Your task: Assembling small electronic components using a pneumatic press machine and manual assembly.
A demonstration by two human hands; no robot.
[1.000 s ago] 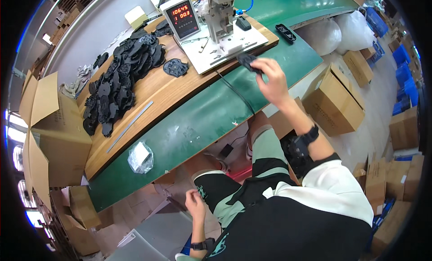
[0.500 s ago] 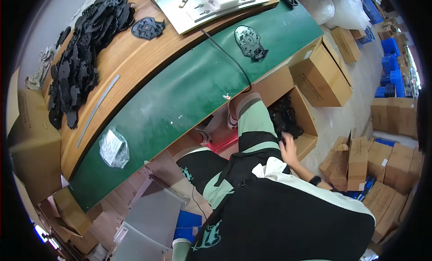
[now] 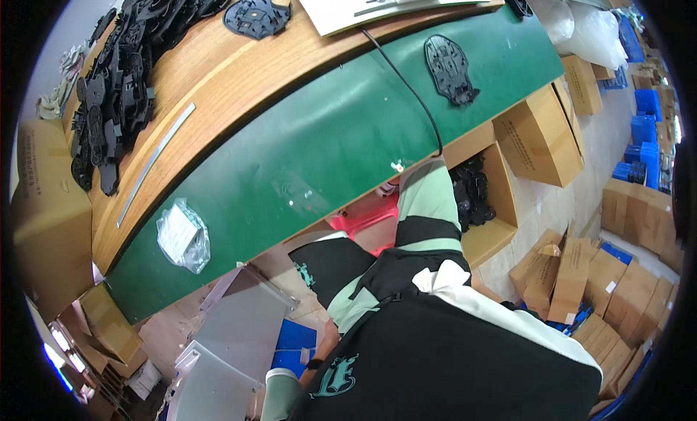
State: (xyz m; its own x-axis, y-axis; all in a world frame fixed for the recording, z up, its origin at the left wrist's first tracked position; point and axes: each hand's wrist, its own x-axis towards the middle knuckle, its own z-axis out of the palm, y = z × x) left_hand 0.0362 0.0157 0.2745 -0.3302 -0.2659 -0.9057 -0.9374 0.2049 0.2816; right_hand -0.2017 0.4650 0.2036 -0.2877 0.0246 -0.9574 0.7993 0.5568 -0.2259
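My right hand (image 3: 475,281) shows only as a sliver of skin beside my right thigh; the white trim of my shirt hides its fingers. Just ahead of it stands an open carton (image 3: 496,236) holding black plastic parts (image 3: 472,192). My left hand (image 3: 331,338) is low beside my left thigh, partly covered by my clothing, with a dark band at the wrist; its fingers cannot be made out. On the green bench top (image 3: 239,196) lies a black moulded plastic shell (image 3: 449,69). Neither hand touches the bench.
A heap of black plastic parts (image 3: 120,94) and another black shell (image 3: 256,17) lie on the wooden board. A bagged white item (image 3: 183,236) rests at the bench's left. A black cable (image 3: 403,83) crosses the bench. Cartons (image 3: 541,134) stand on the right, a grey cabinet (image 3: 236,323) lower left.
My right hand has drawn back from the open carton toward my body and is mostly hidden. My left hand and wrist have come into view. The whole view has shifted slightly.
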